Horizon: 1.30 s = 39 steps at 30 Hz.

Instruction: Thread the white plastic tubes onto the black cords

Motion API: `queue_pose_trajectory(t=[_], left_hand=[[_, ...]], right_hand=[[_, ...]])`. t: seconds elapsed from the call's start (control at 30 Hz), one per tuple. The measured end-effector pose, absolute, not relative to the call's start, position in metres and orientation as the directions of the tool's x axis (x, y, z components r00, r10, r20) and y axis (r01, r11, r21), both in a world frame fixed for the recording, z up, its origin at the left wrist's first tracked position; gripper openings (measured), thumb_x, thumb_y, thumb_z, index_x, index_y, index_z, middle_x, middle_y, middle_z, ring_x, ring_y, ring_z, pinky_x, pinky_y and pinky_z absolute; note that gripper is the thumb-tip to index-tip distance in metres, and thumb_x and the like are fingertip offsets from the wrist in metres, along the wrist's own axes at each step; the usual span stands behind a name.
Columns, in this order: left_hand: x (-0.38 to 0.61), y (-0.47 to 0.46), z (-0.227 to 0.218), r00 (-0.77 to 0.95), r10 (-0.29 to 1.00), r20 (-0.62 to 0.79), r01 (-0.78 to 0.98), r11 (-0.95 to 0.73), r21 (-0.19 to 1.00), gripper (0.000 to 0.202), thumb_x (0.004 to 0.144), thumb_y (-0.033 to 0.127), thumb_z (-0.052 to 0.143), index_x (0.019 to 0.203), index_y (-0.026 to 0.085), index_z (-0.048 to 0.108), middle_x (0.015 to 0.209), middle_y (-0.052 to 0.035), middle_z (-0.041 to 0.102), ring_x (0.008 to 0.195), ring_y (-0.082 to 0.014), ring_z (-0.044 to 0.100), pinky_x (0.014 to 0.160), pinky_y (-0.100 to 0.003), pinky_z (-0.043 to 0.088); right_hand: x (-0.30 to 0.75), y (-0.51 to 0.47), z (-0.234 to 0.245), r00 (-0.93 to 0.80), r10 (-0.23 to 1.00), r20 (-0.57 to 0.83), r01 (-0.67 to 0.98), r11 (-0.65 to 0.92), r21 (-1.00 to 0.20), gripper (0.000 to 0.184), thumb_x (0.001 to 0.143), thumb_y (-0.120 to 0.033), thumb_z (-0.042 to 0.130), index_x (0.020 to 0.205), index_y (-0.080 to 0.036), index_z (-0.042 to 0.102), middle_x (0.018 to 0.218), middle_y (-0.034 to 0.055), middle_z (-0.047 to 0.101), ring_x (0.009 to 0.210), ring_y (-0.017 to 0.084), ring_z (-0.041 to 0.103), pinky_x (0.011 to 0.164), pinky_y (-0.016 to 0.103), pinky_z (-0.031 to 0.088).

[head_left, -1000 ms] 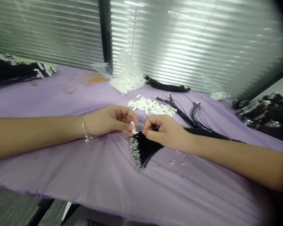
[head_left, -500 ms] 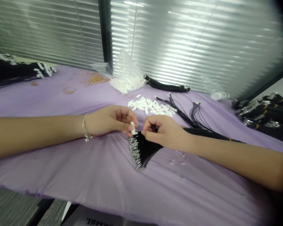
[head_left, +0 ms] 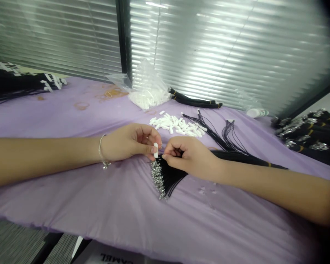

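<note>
Between thumb and fingers, my left hand (head_left: 139, 142) pinches a small white plastic connector housing (head_left: 156, 150), held upright. Close beside it on the right, my right hand (head_left: 185, 154) is closed in a pinch on a thin black wire at the top edge of a fanned bundle. That bundle of black wires (head_left: 172, 174) lies under and below my right hand, its silver crimped terminals (head_left: 157, 179) spread along the left end. The wire tip is close to the housing; whether it sits inside cannot be seen.
Loose white housings (head_left: 178, 124) lie in a pile behind my hands, with a clear bag (head_left: 148, 93) of more. Wires with housings fitted (head_left: 228, 135) lie right of the pile. Tied black bundles (head_left: 195, 99) rest near the blinds, others (head_left: 313, 132) at right. Purple cloth (head_left: 104, 205) covers the table.
My right hand has shifted slightly left and down, closer to the housing. The white housing in my left hand has turned a little more upright.
</note>
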<state>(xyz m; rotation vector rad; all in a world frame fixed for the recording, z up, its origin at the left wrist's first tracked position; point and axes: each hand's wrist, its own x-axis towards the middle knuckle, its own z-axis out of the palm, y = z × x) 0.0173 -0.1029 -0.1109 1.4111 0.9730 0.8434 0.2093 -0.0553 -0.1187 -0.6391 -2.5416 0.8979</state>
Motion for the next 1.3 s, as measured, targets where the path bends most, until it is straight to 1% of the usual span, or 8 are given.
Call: queue_pose_trajectory(t=[0.23,0.47,0.53,0.67,0.77,1.0,1.17,1.3], left_hand=[[0.021,-0.106,-0.113,0.377,0.926,0.03,0.014,-0.038,0.999,0.023,0.074,0.001,0.055,0.079,0.015,0.038,0.067,0.0035,0.056,0.06,-0.0067,0.056,0.058,-0.021,0.05],[0.021,-0.104,-0.113,0.385,0.923,0.011,0.008,-0.015,1.0,0.024,0.074,0.0,0.055,0.077,0.014,0.036,0.066,0.0034,0.056,0.059,-0.0065,0.057,0.057,-0.02,0.05],[0.02,-0.103,-0.113,0.381,0.925,-0.001,0.004,0.0,1.0,0.022,0.074,0.001,0.056,0.078,0.014,0.038,0.068,0.0026,0.057,0.06,-0.0073,0.058,0.058,-0.021,0.051],[0.018,-0.101,-0.113,0.337,0.94,-0.048,-0.066,0.074,0.995,0.018,0.075,0.001,0.055,0.08,0.013,0.042,0.073,0.0013,0.057,0.06,-0.0069,0.057,0.058,-0.021,0.052],[0.018,-0.101,-0.112,0.305,0.949,-0.08,-0.097,0.114,0.989,0.017,0.074,0.001,0.055,0.082,0.012,0.045,0.07,0.0017,0.057,0.059,-0.0063,0.056,0.057,-0.02,0.052],[0.019,-0.1,-0.112,0.305,0.948,-0.093,-0.091,0.126,0.988,0.017,0.073,0.002,0.058,0.082,0.012,0.048,0.068,0.002,0.058,0.057,-0.0062,0.057,0.057,-0.019,0.051],[0.018,-0.102,-0.113,0.324,0.942,-0.092,-0.076,0.123,0.99,0.014,0.074,0.001,0.057,0.081,0.011,0.05,0.066,0.0011,0.06,0.057,-0.0064,0.058,0.058,-0.018,0.051],[0.017,-0.102,-0.113,0.351,0.934,-0.064,-0.053,0.088,0.995,0.014,0.072,0.001,0.059,0.08,0.01,0.052,0.067,0.0005,0.062,0.062,-0.0079,0.06,0.061,-0.02,0.051]], right_hand=[[0.206,-0.056,-0.121,-0.836,0.509,0.206,0.301,0.739,-0.603,0.005,0.072,-0.014,0.051,0.067,-0.015,0.051,0.062,-0.0035,0.05,0.056,0.006,0.043,0.053,0.019,0.034],[0.206,-0.056,-0.12,-0.849,0.49,0.198,0.294,0.75,-0.592,0.005,0.074,-0.014,0.05,0.069,-0.015,0.051,0.062,-0.0031,0.049,0.056,0.006,0.042,0.053,0.019,0.034],[0.208,-0.056,-0.116,-0.871,0.43,0.238,0.26,0.814,-0.519,0.005,0.076,-0.015,0.048,0.073,-0.015,0.052,0.066,-0.0015,0.05,0.06,0.007,0.044,0.057,0.02,0.036],[0.215,-0.057,-0.106,-0.901,0.23,0.369,0.15,0.961,-0.234,0.011,0.079,-0.017,0.049,0.088,-0.014,0.055,0.085,0.0056,0.054,0.078,0.013,0.047,0.072,0.027,0.039],[0.218,-0.056,-0.1,-0.935,0.166,0.315,0.135,0.984,-0.121,0.013,0.081,-0.018,0.048,0.087,-0.014,0.058,0.087,0.0066,0.053,0.078,0.014,0.046,0.073,0.028,0.038],[0.215,-0.055,-0.104,-0.96,0.168,0.224,0.135,0.979,-0.155,0.016,0.085,-0.017,0.04,0.083,-0.013,0.055,0.083,0.0063,0.051,0.075,0.013,0.045,0.069,0.027,0.037],[0.217,-0.063,-0.106,-0.868,0.377,0.324,0.329,0.924,-0.196,0.011,0.086,-0.018,0.036,0.085,-0.013,0.046,0.074,0.0039,0.052,0.064,0.011,0.044,0.059,0.025,0.034],[0.217,-0.063,-0.107,-0.839,0.474,0.266,0.385,0.864,-0.326,0.004,0.082,-0.019,0.042,0.079,-0.016,0.043,0.061,-0.0023,0.047,0.052,0.008,0.038,0.051,0.022,0.028]])
